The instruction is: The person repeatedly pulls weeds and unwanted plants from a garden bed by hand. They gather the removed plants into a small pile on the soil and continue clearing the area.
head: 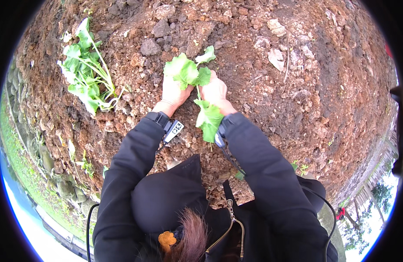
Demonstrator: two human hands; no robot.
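A leafy green seedling (185, 70) stands in front of me, its broad lobed leaves spread over both hands. On its left side my left hand (176, 92) reaches to the soil at the plant's base, fingers mostly under a leaf. My right hand (214, 89) is close against the stem on the other side, knuckles bent, fingertips out of sight. Whether either hand grips the stem or presses the soil cannot be made out. One large leaf (209, 120) hangs toward me beside my right wrist.
A pile of similar seedlings (87, 72) lies on the brown, clumpy soil (254, 104) at the left. Stones (150, 47) and a dry pale leaf (276, 60) lie farther off. Rounded rocks (46, 159) edge the bed beside grass (28, 170). Cables run from devices on both wrists.
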